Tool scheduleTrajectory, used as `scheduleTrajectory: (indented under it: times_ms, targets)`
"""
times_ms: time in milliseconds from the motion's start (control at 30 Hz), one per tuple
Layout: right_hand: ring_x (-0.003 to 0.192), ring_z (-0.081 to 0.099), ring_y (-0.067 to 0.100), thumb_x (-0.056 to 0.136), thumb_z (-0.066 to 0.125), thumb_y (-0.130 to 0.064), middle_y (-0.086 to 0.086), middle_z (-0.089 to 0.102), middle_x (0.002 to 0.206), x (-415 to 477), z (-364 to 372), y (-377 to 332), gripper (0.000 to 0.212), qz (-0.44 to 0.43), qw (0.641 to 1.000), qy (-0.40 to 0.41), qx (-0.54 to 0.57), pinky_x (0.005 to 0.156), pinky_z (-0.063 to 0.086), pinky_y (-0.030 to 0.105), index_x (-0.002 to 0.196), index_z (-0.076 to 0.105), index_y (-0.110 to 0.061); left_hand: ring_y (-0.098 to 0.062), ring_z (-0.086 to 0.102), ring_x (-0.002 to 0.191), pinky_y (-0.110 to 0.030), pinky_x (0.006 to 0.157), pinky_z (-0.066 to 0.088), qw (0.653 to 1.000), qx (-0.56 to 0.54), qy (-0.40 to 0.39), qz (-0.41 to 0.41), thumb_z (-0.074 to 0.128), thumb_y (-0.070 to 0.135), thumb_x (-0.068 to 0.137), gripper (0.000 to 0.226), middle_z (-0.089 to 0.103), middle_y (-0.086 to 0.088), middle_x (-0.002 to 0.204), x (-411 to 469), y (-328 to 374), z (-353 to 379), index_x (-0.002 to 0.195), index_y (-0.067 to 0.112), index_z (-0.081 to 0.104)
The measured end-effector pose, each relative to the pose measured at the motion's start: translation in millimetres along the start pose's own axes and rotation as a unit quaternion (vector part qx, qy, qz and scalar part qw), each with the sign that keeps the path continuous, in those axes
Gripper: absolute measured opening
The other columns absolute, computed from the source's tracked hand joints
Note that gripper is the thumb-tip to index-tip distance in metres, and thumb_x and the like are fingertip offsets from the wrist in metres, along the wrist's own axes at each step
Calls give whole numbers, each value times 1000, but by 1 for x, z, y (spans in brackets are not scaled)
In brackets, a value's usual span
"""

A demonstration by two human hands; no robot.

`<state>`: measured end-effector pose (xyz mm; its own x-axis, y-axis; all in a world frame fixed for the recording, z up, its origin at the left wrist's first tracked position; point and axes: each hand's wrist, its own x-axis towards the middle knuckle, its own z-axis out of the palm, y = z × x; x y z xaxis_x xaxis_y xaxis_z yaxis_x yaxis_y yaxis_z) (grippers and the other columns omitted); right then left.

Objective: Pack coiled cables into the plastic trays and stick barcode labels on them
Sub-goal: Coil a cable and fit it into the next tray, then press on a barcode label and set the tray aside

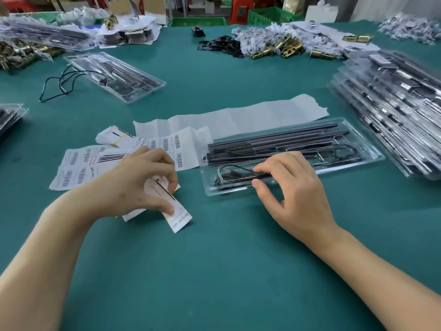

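Green table [214, 271], right hand [293, 187] gripping tray [374, 149], left hand [143, 180] pinching card [180, 219]

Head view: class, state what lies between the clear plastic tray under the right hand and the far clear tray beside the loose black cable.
In the head view, a long white paper strip lies there; otherwise bare green table mat.

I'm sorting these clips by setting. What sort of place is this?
Most likely a packing bench in a small factory or workshop: stacked clear plastic trays on the right, sheets of barcode labels, and heaps of brass hardware across the green table.
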<state>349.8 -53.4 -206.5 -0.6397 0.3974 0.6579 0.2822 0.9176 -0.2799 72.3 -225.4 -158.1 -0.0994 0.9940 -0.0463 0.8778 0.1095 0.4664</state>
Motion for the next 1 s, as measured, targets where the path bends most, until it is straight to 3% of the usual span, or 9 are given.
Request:
scheduleTrajectory:
  times_ms: [100, 167, 300, 400, 500, 633, 767, 900, 1000]
  targets:
    - [97, 54, 21, 98, 59, -24, 1, 63, 100, 0, -1, 0, 19, -1, 1000, 15, 0, 89, 46, 31, 102, 69, -8, -10, 58, 86, -39, 83, 48, 995, -97, 30, -5, 79, 56, 70, 39, 66, 10, 87, 1, 1, -4, 87, 24, 66]
    - [96, 54, 22, 98, 60, -23, 2, 63, 98, 0, 0, 0, 18, -1, 1000, 22, 1, 87, 47, 32, 101, 69, -7, -14, 58, 75, -36, 73, 49, 983, -176, 44, -5, 81, 54, 72, 42, 66, 6, 78, 0, 3, -6, 86, 18, 66]
    - [94, 56, 21, 97, 63, -26, 1, 64, 97, 1, -4, -2, 20, -3, 1000, 15, 21, 86, 48, 33, 99, 70, -8, -17, 71, 71, -22, 64, 52, 920, -352, 170, -5, 89, 40, 72, 31, 69, 5, 79, 12, 34, 4, 82, 24, 64]
    - [94, 57, 19, 98, 61, -35, -2, 64, 96, 3, -7, -11, 26, 33, 996, -14, 85, 86, 47, 30, 101, 71, -11, -27, 75, 78, -33, 69, 57, 878, -419, 231, -1, 84, 29, 76, 18, 74, -1, 82, 35, 71, 29, 80, 27, 66]
    - [79, 58, 11, 100, 55, -44, -12, 63, 84, 10, -5, -31, 21, 158, 959, -15, 236, 70, 43, 21, 97, 67, -27, -18, 72, 80, -35, 72, 58, 872, -426, 241, -12, 81, 31, 82, 13, 76, -2, 85, 51, 99, 51, 85, 27, 68]
    - [57, 60, 12, 103, 60, -33, -8, 67, 70, 12, -1, -37, 13, 280, 885, 31, 371, 53, 45, 22, 95, 69, -27, -13, 73, 81, -34, 74, 59, 888, -369, 274, -4, 75, 28, 91, 6, 76, 6, 85, 53, 108, 68, 87, 29, 70]
    - [52, 69, 27, 104, 60, -25, 9, 76, 79, 7, -3, -28, 13, 354, 816, 80, 451, 52, 55, 34, 96, 68, -19, -10, 68, 92, -24, 78, 51, 935, -162, 312, 43, 67, 30, 95, 6, 72, 18, 92, 48, 86, 71, 94, 32, 73]
    - [62, 75, 27, 105, 58, -21, 12, 78, 82, 15, -9, -18, 15, 392, 736, 113, 540, 57, 58, 28, 100, 66, -9, -7, 59, 118, -30, 104, 44, 966, -49, 241, 75, 74, 51, 86, 32, 67, 18, 117, 43, 62, 59, 109, 30, 77]
    - [64, 75, 24, 102, 62, -17, 10, 73, 71, 16, -10, -17, 17, 420, 690, 87, 583, 58, 57, 25, 94, 56, -3, -7, 62, 116, -40, 102, 49, 976, -17, 198, 87, 76, 52, 84, 34, 69, 17, 120, 42, 56, 56, 110, 30, 77]
